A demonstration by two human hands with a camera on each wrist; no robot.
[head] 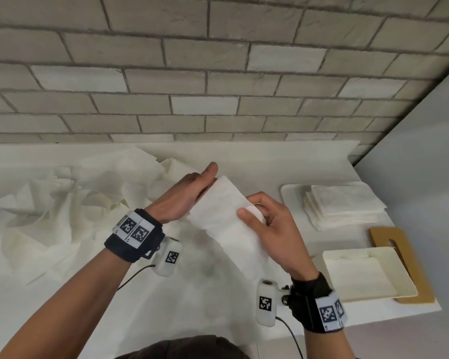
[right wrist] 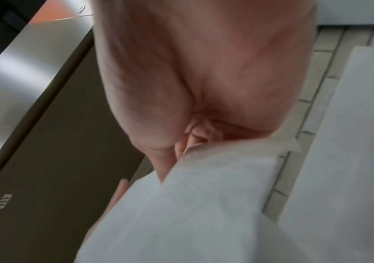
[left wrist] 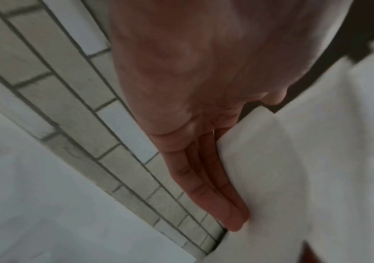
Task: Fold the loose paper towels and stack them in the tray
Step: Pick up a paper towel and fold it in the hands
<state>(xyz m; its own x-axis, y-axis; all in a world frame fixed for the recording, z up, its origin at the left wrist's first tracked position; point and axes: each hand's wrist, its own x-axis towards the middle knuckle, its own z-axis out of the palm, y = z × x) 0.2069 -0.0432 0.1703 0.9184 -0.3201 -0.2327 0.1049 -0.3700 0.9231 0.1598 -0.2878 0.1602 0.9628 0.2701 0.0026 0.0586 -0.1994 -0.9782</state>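
Above the white counter I hold a partly folded white paper towel [head: 226, 216] between both hands. My left hand [head: 205, 182] lies against its far left edge. In the left wrist view its fingers [left wrist: 215, 195] are straight and flat against the paper towel [left wrist: 293, 178]. My right hand [head: 252, 213] pinches the right edge, thumb on top and fingers curled beneath. The right wrist view shows the paper towel [right wrist: 203, 204] caught in that pinch. A white tray [head: 287, 195] at the right holds a stack of folded towels [head: 345, 206]. Loose towels [head: 62, 208] lie crumpled at the left.
A cream square dish [head: 366, 273] sits on a brown board with a handle slot [head: 402, 244] at the counter's right front corner. A grey brick wall [head: 218, 73] runs behind the counter. The counter ends just right of the tray.
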